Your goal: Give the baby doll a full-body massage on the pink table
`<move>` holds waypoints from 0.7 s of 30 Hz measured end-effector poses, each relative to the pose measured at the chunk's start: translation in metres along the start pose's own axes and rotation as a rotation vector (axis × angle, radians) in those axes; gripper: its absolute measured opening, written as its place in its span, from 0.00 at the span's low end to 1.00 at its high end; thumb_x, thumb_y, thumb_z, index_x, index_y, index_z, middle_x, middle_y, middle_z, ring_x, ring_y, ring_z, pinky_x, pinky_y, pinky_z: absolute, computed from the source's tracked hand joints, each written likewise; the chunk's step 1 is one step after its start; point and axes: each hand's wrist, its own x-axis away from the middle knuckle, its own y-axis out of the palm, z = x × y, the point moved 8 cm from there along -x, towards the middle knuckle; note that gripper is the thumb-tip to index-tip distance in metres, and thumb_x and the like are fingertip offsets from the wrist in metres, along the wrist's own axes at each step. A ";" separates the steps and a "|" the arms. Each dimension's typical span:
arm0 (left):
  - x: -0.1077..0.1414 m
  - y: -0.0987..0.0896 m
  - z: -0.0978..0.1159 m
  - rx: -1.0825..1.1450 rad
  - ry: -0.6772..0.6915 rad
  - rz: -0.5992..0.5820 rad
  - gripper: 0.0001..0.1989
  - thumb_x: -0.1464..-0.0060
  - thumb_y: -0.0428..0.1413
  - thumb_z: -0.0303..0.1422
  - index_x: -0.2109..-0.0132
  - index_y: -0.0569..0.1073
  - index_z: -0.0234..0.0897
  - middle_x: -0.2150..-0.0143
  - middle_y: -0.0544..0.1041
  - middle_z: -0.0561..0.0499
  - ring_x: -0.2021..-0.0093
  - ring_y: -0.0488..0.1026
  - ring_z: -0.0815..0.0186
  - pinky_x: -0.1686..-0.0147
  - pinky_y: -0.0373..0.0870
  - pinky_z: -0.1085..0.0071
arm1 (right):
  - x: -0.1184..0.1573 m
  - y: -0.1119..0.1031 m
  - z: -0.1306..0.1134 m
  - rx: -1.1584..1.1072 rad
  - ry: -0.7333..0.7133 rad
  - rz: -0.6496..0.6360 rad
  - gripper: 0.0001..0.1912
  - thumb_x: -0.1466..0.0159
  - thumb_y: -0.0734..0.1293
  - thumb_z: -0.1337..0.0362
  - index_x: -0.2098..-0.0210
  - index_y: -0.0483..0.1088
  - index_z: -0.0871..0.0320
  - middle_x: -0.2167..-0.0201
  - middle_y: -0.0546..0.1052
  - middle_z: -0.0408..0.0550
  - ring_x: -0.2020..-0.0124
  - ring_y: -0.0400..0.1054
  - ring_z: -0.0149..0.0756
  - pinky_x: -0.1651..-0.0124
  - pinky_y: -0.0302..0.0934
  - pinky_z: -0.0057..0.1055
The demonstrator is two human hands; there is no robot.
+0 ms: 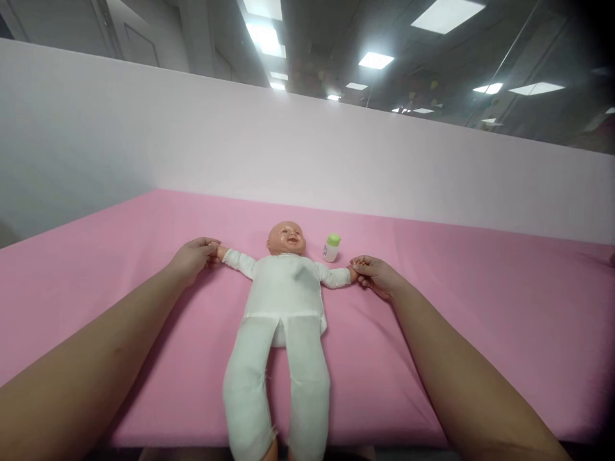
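Note:
A baby doll (288, 294) with a white cloth body lies on its back on the pink surface, head at the far end and legs toward me. Its arms are spread out to both sides. My left hand (195, 257) is closed around the doll's hand on the left of the view. On the right, my right hand (375, 275) pinches the doll's other hand between thumb and fingers. A small white bottle with a green cap (331, 248) stands upright beside the doll's head, a little beyond my right hand.
The pink cloth-covered table (480, 307) stretches to both sides, with slight creases at the right. A pale low wall (307, 147) runs along its back and left. Past the wall are ceiling lights and a grey door at the upper left.

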 end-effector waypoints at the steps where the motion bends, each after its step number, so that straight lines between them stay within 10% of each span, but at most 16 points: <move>1: 0.000 0.000 0.000 0.000 0.001 -0.001 0.16 0.56 0.64 0.31 0.58 0.78 0.34 0.69 0.78 0.47 0.74 0.75 0.65 0.73 0.75 0.70 | 0.001 0.002 -0.001 0.022 -0.003 0.012 0.15 0.43 0.79 0.59 0.63 0.74 0.58 0.75 0.73 0.43 0.79 0.61 0.27 0.78 0.57 0.25; 13: 0.006 0.001 0.007 -0.079 -0.019 0.044 0.09 0.52 0.60 0.31 0.61 0.78 0.37 0.73 0.76 0.48 0.77 0.73 0.65 0.77 0.72 0.71 | -0.003 -0.002 -0.001 0.020 0.000 0.177 0.18 0.37 0.73 0.50 0.68 0.72 0.58 0.81 0.67 0.40 0.84 0.51 0.24 0.82 0.46 0.24; 21: 0.008 0.004 0.009 0.016 -0.033 0.011 0.17 0.56 0.60 0.27 0.55 0.78 0.33 0.69 0.79 0.46 0.74 0.76 0.63 0.72 0.77 0.68 | 0.000 -0.003 0.001 -0.022 0.027 0.049 0.12 0.37 0.73 0.61 0.55 0.78 0.60 0.72 0.76 0.47 0.79 0.62 0.27 0.78 0.59 0.25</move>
